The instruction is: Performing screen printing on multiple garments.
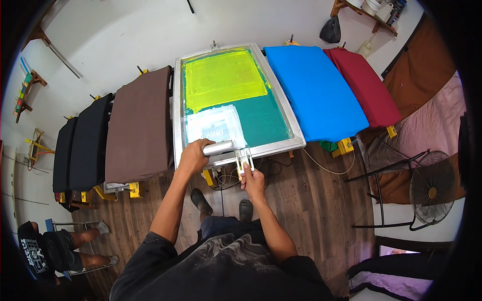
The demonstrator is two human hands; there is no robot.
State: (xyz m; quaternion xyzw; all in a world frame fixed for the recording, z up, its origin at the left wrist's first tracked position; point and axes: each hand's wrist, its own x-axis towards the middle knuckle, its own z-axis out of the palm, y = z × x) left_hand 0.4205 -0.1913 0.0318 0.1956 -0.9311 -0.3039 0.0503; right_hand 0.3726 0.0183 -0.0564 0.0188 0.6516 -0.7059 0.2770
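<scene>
A screen printing frame point(297, 125) with a silver border lies over the middle platen, its green mesh point(263, 115) bearing a lime-yellow patch point(223, 75) at the back and a white patch point(203, 123) at front left. My left hand point(193, 156) grips a silver cylindrical bar point(218, 148) at the frame's front edge, left of centre. Just right and lower, my right hand point(252, 180) is closed on a pale metal bracket point(245, 160) at the same edge, thumb up along it.
Shirt-covered platens in black point(88, 145), brown point(135, 130), blue point(316, 90) and maroon point(364, 85) flank the frame. A standing fan point(431, 193) is at right. Cables point(326, 169) hang beneath. Another person point(63, 251) is at lower left. Wall shelves point(371, 17) hold containers.
</scene>
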